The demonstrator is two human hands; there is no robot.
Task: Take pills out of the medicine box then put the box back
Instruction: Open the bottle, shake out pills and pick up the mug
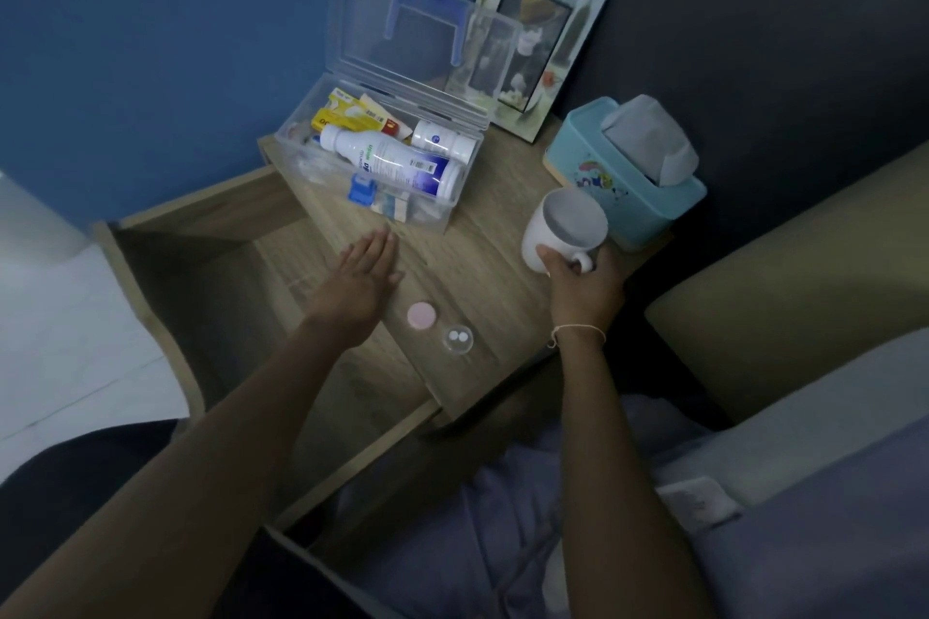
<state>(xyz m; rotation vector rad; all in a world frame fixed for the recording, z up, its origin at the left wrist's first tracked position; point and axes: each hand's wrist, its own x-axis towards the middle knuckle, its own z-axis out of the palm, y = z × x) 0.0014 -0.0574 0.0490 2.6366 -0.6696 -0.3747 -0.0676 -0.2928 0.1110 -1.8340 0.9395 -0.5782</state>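
**A:** Nearest the lens, two bare forearms reach out over an open drawer (211, 297) and a rumpled blanket (502, 518). What lies just past them?

**B:** A small clear cup (457, 340) with two white pills (456, 334) in it, on the near edge of the bedside table (467, 266), and a pink cap (421, 315) just beside it. So the pills look to be out already.

**A:** And the hands?

**B:** The left hand (363, 274) is flat and spread wide, holding nothing, hovering over the table between the pink cap and the box. The right hand (583, 282) is wrapped around the handle of a white mug (565, 229), which is tilted toward the camera. Whether the mug rests on the table or is raised, I cannot tell.

**A:** Then the box?

**B:** The clear medicine box (382, 161) sits at the back of the table, lid up against the blue wall, with a white bottle (397, 161) lying on top of cartons and a smaller bottle (442, 141) inside. Beyond and to the right stand a tissue box (628, 186) and a photo frame (543, 40).

**A:** How should the step go?

**B:** My read: set the mug down first, well apart from the pill cup. Check the big bottle lies low enough, shut the lid with both hands, then lower the box into the drawer without sweeping the cup off the edge.
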